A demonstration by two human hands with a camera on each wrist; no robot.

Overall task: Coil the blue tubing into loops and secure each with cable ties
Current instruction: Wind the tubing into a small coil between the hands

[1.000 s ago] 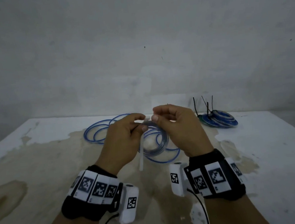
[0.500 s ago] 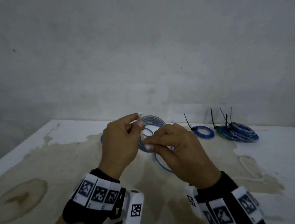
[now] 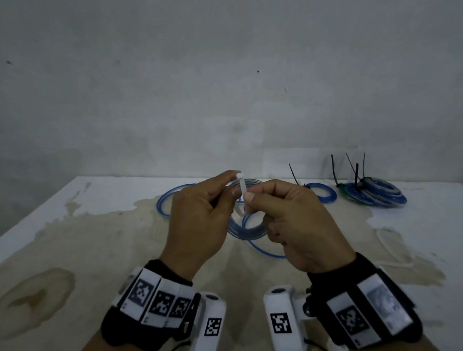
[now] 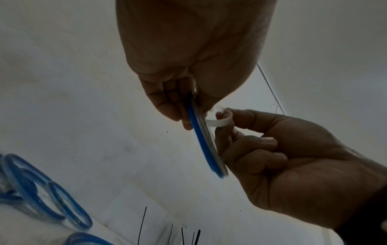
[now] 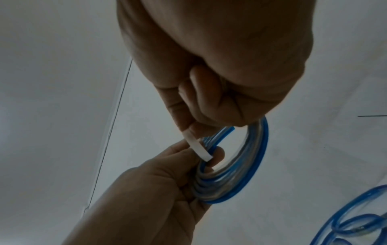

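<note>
I hold a small coil of blue tubing [image 3: 248, 231] upright above the table. My left hand [image 3: 235, 183] grips the coil's upper left part [image 5: 240, 174], its thumb and fingers curled round the strands. A white cable tie [image 3: 242, 192] bends in a loop round the coil [image 4: 206, 144]. My right hand [image 3: 254, 194] pinches the tie's strap [image 4: 221, 120] between thumb and forefinger, close beside the left fingertips. In the right wrist view the tie's free end [image 5: 198, 145] lies against my left thumb. How the tie's head sits is hidden behind my fingers.
Loose blue tubing [image 3: 171, 201] lies on the stained white table [image 3: 63, 246] behind my hands and trails to the held coil. At the back right lie a small tied coil [image 3: 320, 192] and a stack of tied coils [image 3: 375, 195], black tie tails upright. A grey wall rises behind.
The tie hung straight down from the coil a second ago; now it is bent round the strands. My right hand dropped to the coil's lower edge, then rose to meet the left fingertips.
</note>
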